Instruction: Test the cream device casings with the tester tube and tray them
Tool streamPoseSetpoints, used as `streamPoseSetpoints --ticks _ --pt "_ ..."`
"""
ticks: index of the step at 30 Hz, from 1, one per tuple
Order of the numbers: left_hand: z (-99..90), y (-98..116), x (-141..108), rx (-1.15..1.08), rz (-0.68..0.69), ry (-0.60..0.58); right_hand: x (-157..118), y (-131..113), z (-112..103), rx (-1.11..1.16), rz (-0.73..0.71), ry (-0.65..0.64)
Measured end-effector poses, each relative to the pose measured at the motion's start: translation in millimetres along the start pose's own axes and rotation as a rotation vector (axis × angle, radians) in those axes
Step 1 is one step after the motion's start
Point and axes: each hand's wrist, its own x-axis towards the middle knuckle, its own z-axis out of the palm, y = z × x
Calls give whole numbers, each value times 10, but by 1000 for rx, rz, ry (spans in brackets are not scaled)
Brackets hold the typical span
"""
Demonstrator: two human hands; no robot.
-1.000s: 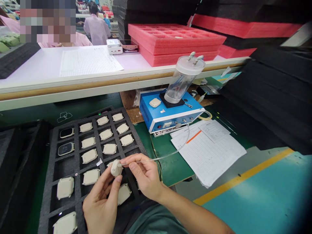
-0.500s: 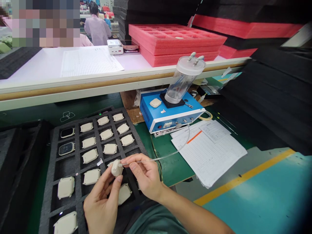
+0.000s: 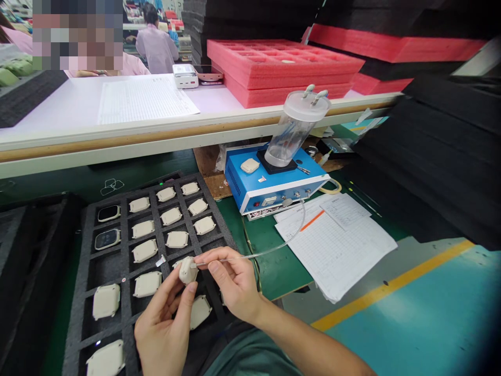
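Observation:
My left hand [image 3: 162, 329] pinches a small cream watch case [image 3: 187, 270] between thumb and fingers, above the black foam tray [image 3: 125, 261]. My right hand [image 3: 230, 284] holds the end of a thin clear tube [image 3: 274, 248] against the side of that case. The tube runs back to a blue tester box [image 3: 274, 183] that carries a clear plastic cylinder [image 3: 297, 128] and one more cream case [image 3: 249, 165] on top. The tray's pockets hold several cream cases and two dark-faced ones [image 3: 107, 225].
Printed sheets [image 3: 336, 243] lie on the green mat right of the tray. Above runs a white shelf [image 3: 117, 133] with a paper form, a small device and stacked pink foam trays [image 3: 282, 65]. Black foam stacks stand at right and left. Other people sit beyond the shelf.

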Motion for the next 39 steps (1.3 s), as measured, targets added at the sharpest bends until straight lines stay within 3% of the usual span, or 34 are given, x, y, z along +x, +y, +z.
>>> streamPoseSetpoints --ticks 11,31,39 --pt "-17 -41 3 45 -61 15 7 -15 5 -28 6 10" --pt "-4 -18 -10 11 -38 9 9 -21 -1 -46 15 3" --pt "-34 -18 -39 1 -69 -50 -41 -38 -7 -55 23 27"
